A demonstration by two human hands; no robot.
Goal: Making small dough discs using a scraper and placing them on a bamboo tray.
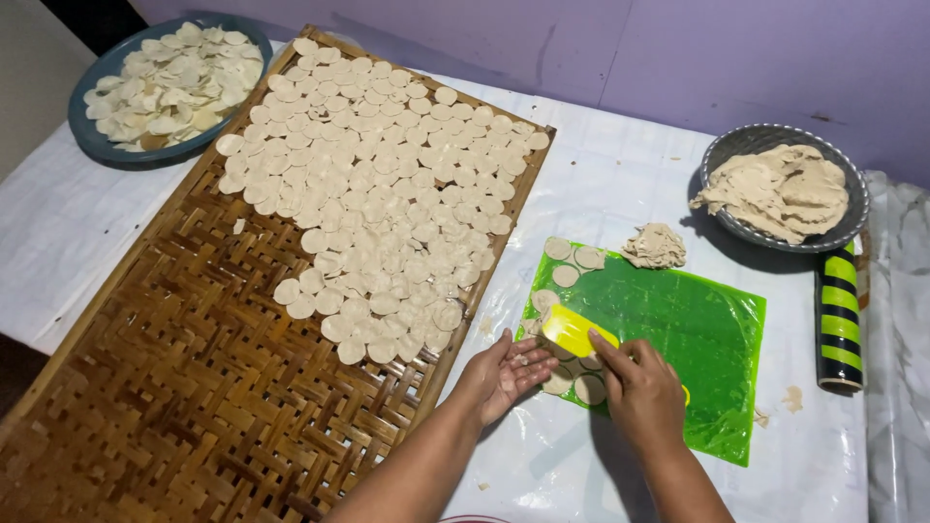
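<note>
Gripping yellow scraper (573,329) in closed right hand (641,392) | left hand (506,373) cupping open, empty, palm-up | thin dough discs (588,388) risking tearing on green sheet (678,324) under steep scraping.

Light is moderate and even, falling from above and slightly to the right: the metal bowl (781,184) throws a soft shadow leftward onto the white worktop (601,174). The green plastic sheet (678,329) shows faint sheen, no harsh glare. Focus is sharp throughout; the far left corner darkens, and edges bow slightly
</note>
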